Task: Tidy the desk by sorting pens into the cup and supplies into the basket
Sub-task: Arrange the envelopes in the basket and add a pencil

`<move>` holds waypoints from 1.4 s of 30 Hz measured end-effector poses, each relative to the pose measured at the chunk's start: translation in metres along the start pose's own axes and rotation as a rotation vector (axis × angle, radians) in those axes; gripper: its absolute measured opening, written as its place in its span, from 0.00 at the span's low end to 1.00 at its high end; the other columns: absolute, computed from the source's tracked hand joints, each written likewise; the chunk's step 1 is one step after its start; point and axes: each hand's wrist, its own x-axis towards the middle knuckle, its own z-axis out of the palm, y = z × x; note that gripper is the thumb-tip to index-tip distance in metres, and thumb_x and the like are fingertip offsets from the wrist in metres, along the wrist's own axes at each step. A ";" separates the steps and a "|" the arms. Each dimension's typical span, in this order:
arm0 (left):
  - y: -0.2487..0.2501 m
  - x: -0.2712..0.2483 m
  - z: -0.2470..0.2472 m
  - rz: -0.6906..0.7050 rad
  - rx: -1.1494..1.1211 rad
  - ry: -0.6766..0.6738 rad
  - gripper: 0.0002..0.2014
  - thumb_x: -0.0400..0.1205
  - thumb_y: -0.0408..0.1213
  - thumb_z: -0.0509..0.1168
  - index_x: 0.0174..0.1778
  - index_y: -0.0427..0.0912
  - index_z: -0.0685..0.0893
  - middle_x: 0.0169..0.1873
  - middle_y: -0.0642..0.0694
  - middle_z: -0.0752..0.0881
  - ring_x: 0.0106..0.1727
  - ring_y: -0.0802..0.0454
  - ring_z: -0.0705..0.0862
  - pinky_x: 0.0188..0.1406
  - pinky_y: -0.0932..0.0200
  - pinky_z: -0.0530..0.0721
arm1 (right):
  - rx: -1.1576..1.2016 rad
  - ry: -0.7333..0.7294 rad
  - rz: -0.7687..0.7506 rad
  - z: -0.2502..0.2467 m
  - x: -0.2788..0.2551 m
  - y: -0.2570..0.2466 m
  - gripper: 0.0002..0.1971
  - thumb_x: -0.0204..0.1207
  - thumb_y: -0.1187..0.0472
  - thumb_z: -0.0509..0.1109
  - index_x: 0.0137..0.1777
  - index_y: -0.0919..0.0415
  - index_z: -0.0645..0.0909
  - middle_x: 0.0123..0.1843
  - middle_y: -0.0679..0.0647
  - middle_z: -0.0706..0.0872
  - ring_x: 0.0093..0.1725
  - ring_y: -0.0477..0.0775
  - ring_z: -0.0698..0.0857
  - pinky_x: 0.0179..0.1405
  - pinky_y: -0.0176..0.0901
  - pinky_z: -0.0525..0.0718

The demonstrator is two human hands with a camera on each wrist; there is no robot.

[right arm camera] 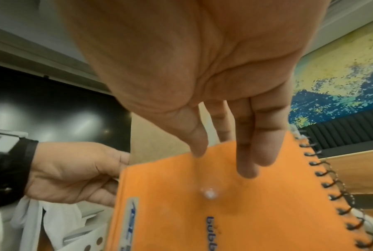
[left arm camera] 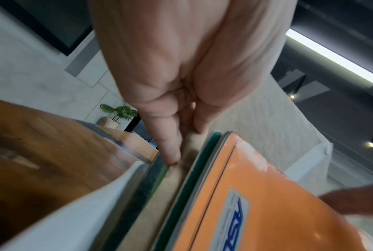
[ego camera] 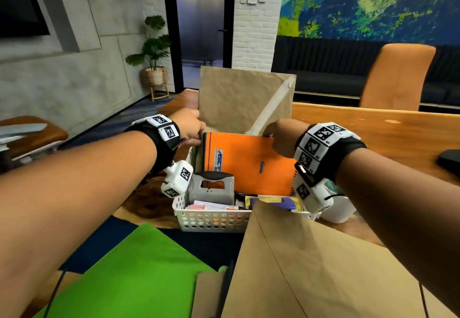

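At desk centre: white perforated plastic basket [ego camera: 211, 220] stands on the wooden desk [ego camera: 373, 128].
Basket contents: orange spiral-bound notebook [ego camera: 251, 163] leans upright toward the far side; grey stapler [ego camera: 211, 188] near-left of it; purple item [ego camera: 281, 203] and small packets at the near wall.
Envelope: tan paper envelope [ego camera: 244, 101] stands upright behind the notebook, rising above the basket.
Left hand [ego camera: 190, 125]: at the envelope's lower left edge; the left wrist view shows thumb and fingers [left arm camera: 170, 141] pressed together, pinching the envelope edge just beside the notebook's green back cover.
Right hand [ego camera: 283, 138]: at the notebook's top right; fingers [right arm camera: 247, 152] straight and spread, tips resting on the orange cover, others behind its top edge. No curl around it visible.
Near foreground: green folder [ego camera: 129, 275] at left, second brown envelope [ego camera: 323, 268] at right, overlapping the basket's near wall.
Far right: orange chair [ego camera: 398, 76]; dark flat object [ego camera: 449, 160] on the desk.
Pen cup: cannot tell.
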 end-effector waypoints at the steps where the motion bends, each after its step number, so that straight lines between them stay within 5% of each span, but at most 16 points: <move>1: 0.000 -0.002 0.000 0.006 0.098 -0.027 0.11 0.90 0.28 0.59 0.49 0.47 0.83 0.60 0.36 0.87 0.57 0.40 0.89 0.58 0.44 0.89 | 0.031 0.018 0.001 -0.001 -0.002 0.001 0.26 0.82 0.66 0.60 0.81 0.53 0.72 0.75 0.57 0.80 0.70 0.62 0.81 0.65 0.50 0.83; 4: 0.001 -0.006 -0.009 0.063 0.419 -0.077 0.05 0.87 0.28 0.64 0.55 0.39 0.84 0.57 0.34 0.85 0.53 0.37 0.87 0.48 0.48 0.85 | 0.093 0.080 -0.034 -0.006 -0.017 0.003 0.20 0.82 0.61 0.68 0.73 0.54 0.78 0.69 0.56 0.84 0.65 0.60 0.83 0.59 0.47 0.83; 8: 0.005 -0.030 -0.022 0.280 0.562 0.231 0.08 0.77 0.40 0.74 0.52 0.48 0.88 0.50 0.46 0.90 0.52 0.44 0.88 0.52 0.52 0.86 | 0.073 -0.063 -0.120 -0.006 -0.059 0.006 0.13 0.79 0.53 0.74 0.60 0.56 0.85 0.52 0.50 0.90 0.51 0.53 0.87 0.55 0.47 0.86; 12: 0.009 -0.108 -0.004 0.272 0.552 -0.145 0.04 0.80 0.42 0.76 0.46 0.48 0.90 0.42 0.51 0.91 0.43 0.52 0.89 0.35 0.60 0.81 | 0.086 -0.276 -0.164 0.019 -0.083 0.009 0.23 0.65 0.42 0.82 0.60 0.44 0.85 0.52 0.44 0.90 0.52 0.50 0.87 0.59 0.50 0.87; 15: -0.002 -0.156 0.015 0.286 0.648 -0.402 0.08 0.78 0.48 0.78 0.48 0.50 0.91 0.39 0.55 0.90 0.34 0.66 0.85 0.32 0.68 0.80 | 0.026 -0.331 -0.206 0.039 -0.098 -0.001 0.26 0.69 0.44 0.81 0.66 0.46 0.83 0.60 0.46 0.87 0.58 0.54 0.85 0.61 0.52 0.86; 18: -0.019 -0.187 0.029 0.294 0.675 -0.470 0.16 0.72 0.57 0.79 0.52 0.56 0.89 0.39 0.59 0.89 0.35 0.68 0.85 0.38 0.66 0.78 | -0.047 -0.228 -0.264 0.043 -0.102 -0.007 0.17 0.80 0.51 0.72 0.65 0.56 0.84 0.61 0.53 0.87 0.60 0.58 0.84 0.56 0.45 0.83; 21: -0.034 -0.207 0.031 0.250 0.569 -0.561 0.27 0.65 0.66 0.78 0.55 0.56 0.87 0.42 0.59 0.91 0.44 0.61 0.90 0.48 0.57 0.87 | 0.070 -0.107 -0.241 0.026 -0.098 0.000 0.09 0.80 0.53 0.71 0.58 0.53 0.85 0.52 0.50 0.87 0.54 0.58 0.85 0.49 0.45 0.82; 24: -0.041 -0.214 0.027 0.202 0.304 -0.675 0.25 0.72 0.57 0.77 0.63 0.52 0.86 0.56 0.57 0.92 0.59 0.55 0.91 0.63 0.49 0.87 | 0.224 0.059 -0.197 -0.001 -0.096 0.007 0.05 0.80 0.57 0.69 0.55 0.49 0.81 0.43 0.46 0.80 0.46 0.57 0.80 0.44 0.43 0.76; 28: -0.021 -0.206 0.007 0.144 0.028 -0.465 0.13 0.87 0.23 0.62 0.63 0.41 0.85 0.55 0.46 0.94 0.56 0.47 0.92 0.59 0.48 0.90 | 0.484 0.368 -0.201 -0.039 -0.088 0.015 0.04 0.79 0.59 0.72 0.48 0.50 0.79 0.44 0.48 0.83 0.45 0.53 0.81 0.44 0.42 0.76; 32: 0.029 -0.170 -0.067 0.274 0.261 -0.089 0.11 0.84 0.26 0.66 0.55 0.45 0.88 0.50 0.43 0.94 0.51 0.43 0.92 0.57 0.42 0.89 | 0.652 0.638 -0.045 -0.055 -0.052 0.039 0.03 0.81 0.56 0.70 0.51 0.54 0.82 0.49 0.55 0.88 0.49 0.58 0.85 0.47 0.43 0.78; 35: 0.074 -0.148 -0.133 0.364 0.535 0.206 0.09 0.82 0.33 0.66 0.55 0.48 0.87 0.50 0.40 0.92 0.51 0.35 0.89 0.52 0.38 0.88 | 0.487 0.475 0.142 -0.040 -0.019 0.057 0.10 0.81 0.61 0.65 0.56 0.61 0.85 0.53 0.60 0.88 0.56 0.65 0.86 0.52 0.45 0.80; 38: 0.117 -0.138 -0.175 0.431 0.795 0.474 0.06 0.84 0.32 0.63 0.54 0.42 0.83 0.46 0.35 0.87 0.49 0.34 0.85 0.47 0.46 0.83 | 0.289 0.190 0.167 -0.013 0.011 0.043 0.13 0.81 0.60 0.63 0.58 0.61 0.87 0.52 0.56 0.88 0.54 0.63 0.88 0.54 0.50 0.87; 42: 0.144 -0.115 -0.183 0.511 0.878 0.565 0.06 0.82 0.29 0.61 0.53 0.38 0.81 0.45 0.32 0.85 0.51 0.31 0.84 0.49 0.46 0.82 | 0.202 0.086 0.093 0.012 0.025 0.003 0.16 0.80 0.56 0.66 0.67 0.56 0.81 0.62 0.59 0.86 0.61 0.64 0.86 0.60 0.50 0.85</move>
